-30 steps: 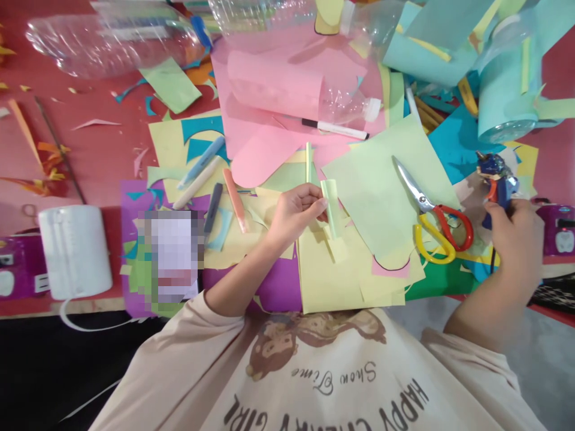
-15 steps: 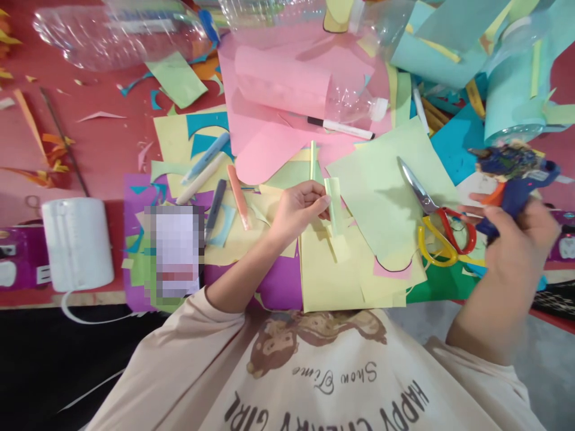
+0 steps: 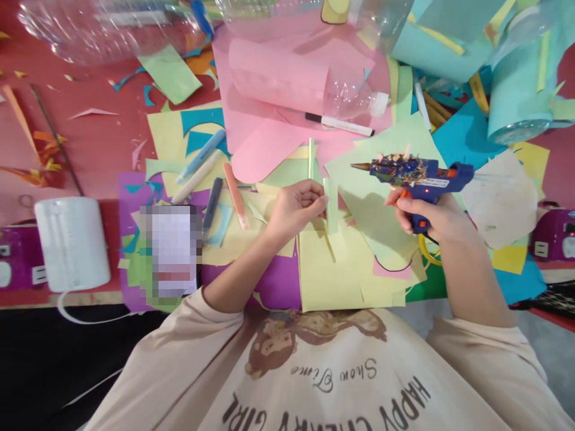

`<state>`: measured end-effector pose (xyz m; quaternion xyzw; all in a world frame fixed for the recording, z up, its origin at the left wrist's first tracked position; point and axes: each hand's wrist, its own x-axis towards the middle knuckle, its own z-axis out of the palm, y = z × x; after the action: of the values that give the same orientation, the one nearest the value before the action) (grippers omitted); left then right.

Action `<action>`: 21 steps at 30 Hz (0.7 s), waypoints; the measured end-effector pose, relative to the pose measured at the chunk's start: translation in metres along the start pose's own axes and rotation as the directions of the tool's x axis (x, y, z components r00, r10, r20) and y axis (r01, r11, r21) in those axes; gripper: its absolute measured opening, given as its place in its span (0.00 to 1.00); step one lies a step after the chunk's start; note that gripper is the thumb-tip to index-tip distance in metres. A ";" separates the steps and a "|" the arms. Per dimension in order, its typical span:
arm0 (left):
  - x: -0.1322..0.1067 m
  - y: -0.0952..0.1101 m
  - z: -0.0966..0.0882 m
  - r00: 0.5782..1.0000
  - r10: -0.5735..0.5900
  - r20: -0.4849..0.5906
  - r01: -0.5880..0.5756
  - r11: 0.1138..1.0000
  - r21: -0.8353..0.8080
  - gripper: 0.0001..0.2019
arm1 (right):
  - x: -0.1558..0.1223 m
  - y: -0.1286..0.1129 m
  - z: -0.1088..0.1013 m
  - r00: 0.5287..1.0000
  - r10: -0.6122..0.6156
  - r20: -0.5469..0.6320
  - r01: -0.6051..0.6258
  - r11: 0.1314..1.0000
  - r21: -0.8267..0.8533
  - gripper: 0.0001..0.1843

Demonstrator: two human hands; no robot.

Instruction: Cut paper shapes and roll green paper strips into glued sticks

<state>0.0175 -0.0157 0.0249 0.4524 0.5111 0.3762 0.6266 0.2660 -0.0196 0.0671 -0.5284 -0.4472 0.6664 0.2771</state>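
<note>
Two hands work over a litter of cut paper. The left hand (image 3: pixel 296 206) pinches a narrow pale green paper strip (image 3: pixel 332 206) between thumb and fingertips, holding it upright on a yellow sheet (image 3: pixel 332 275). The right hand (image 3: pixel 426 216) is closed around the grip of a blue glue gun (image 3: pixel 415 173), one finger on its orange trigger; the gun is held level above a light green sheet (image 3: pixel 381 203), its nozzle pointing left toward the strip but apart from it. Scraps of dried glue and paper cling to the top of the gun. Farther out on the red counter (image 3: pixel 99 137), several crayons (image 3: pixel 215 179) lie to the left of the strip, a black-capped marker (image 3: pixel 339 124) rests on pink paper (image 3: pixel 269 131) near a clear plastic bottle (image 3: pixel 350 99), and a white roll (image 3: pixel 72 242) stands at the near left edge.
</note>
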 end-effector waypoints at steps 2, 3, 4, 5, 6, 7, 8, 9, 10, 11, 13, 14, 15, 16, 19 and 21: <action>0.000 0.000 0.000 1.000 -0.002 -0.006 0.002 1.000 0.002 0.06 | 0.007 0.002 0.003 1.000 -0.006 0.025 0.006 1.000 -0.007 0.07; 0.000 0.000 0.000 1.000 -0.003 -0.009 0.003 1.000 0.005 0.06 | 0.010 0.003 0.003 1.000 -0.011 0.023 0.012 1.000 -0.007 0.08; 0.000 0.000 0.000 1.000 -0.003 -0.015 0.003 1.000 0.009 0.06 | 0.012 0.005 0.004 1.000 -0.023 0.018 0.023 1.000 -0.006 0.08; 0.000 0.001 0.001 1.000 -0.003 -0.020 0.003 1.000 0.014 0.06 | 0.014 0.007 0.004 0.999 -0.037 0.015 0.037 0.999 -0.008 0.09; 0.000 0.002 0.001 1.000 -0.002 -0.025 0.003 1.000 0.020 0.06 | 0.015 0.009 0.004 0.999 -0.050 0.015 0.050 0.999 -0.015 0.10; 0.001 0.002 0.001 1.000 0.000 -0.029 0.001 1.000 0.025 0.06 | 0.015 0.011 0.004 0.998 -0.060 0.020 0.061 0.998 -0.025 0.11; 0.001 0.003 0.001 0.999 0.002 -0.032 -0.001 1.000 0.031 0.05 | 0.015 0.013 0.004 0.998 -0.063 0.025 0.064 0.997 -0.039 0.12; 0.001 0.003 0.001 0.999 0.003 -0.033 -0.002 0.999 0.036 0.05 | 0.015 0.015 0.004 0.998 -0.056 0.031 0.058 0.996 -0.061 0.12; 0.001 0.003 0.001 0.999 0.004 -0.035 -0.003 0.999 0.042 0.05 | 0.014 0.016 0.004 0.999 -0.046 0.029 0.049 0.995 -0.090 0.13; 0.001 0.002 0.001 0.999 0.006 -0.035 -0.004 0.999 0.049 0.05 | 0.013 0.017 0.004 0.999 -0.032 0.023 0.035 0.992 -0.124 0.13; 0.001 0.002 0.001 0.999 0.017 -0.037 -0.015 0.998 0.061 0.06 | 0.012 0.018 0.005 1.000 -0.001 0.005 0.002 0.984 -0.180 0.14; 0.000 0.001 0.001 0.999 0.027 -0.038 -0.025 0.997 0.068 0.05 | 0.011 0.018 0.005 1.000 0.010 -0.002 -0.010 0.980 -0.197 0.14; 0.000 0.001 0.001 0.998 0.039 -0.040 -0.036 0.996 0.077 0.05 | 0.011 0.019 0.005 1.000 0.018 -0.003 -0.018 0.979 -0.203 0.14; -0.001 0.001 0.001 0.998 0.049 -0.041 -0.045 0.995 0.087 0.05 | 0.011 0.019 0.005 1.000 0.023 0.002 -0.022 0.980 -0.200 0.14; -0.003 0.000 0.002 0.997 0.066 -0.041 -0.061 0.992 0.112 0.05 | 0.011 0.021 0.005 1.000 0.024 0.018 -0.020 0.983 -0.184 0.15; -0.003 0.000 0.002 0.997 0.072 -0.040 -0.067 0.990 0.122 0.05 | 0.011 0.022 0.004 1.000 0.017 0.026 -0.012 0.985 -0.175 0.15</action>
<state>0.0183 -0.0191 0.0263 0.4984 0.5304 0.3763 0.5733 0.2609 -0.0210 0.0430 -0.5446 -0.5038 0.6339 0.2187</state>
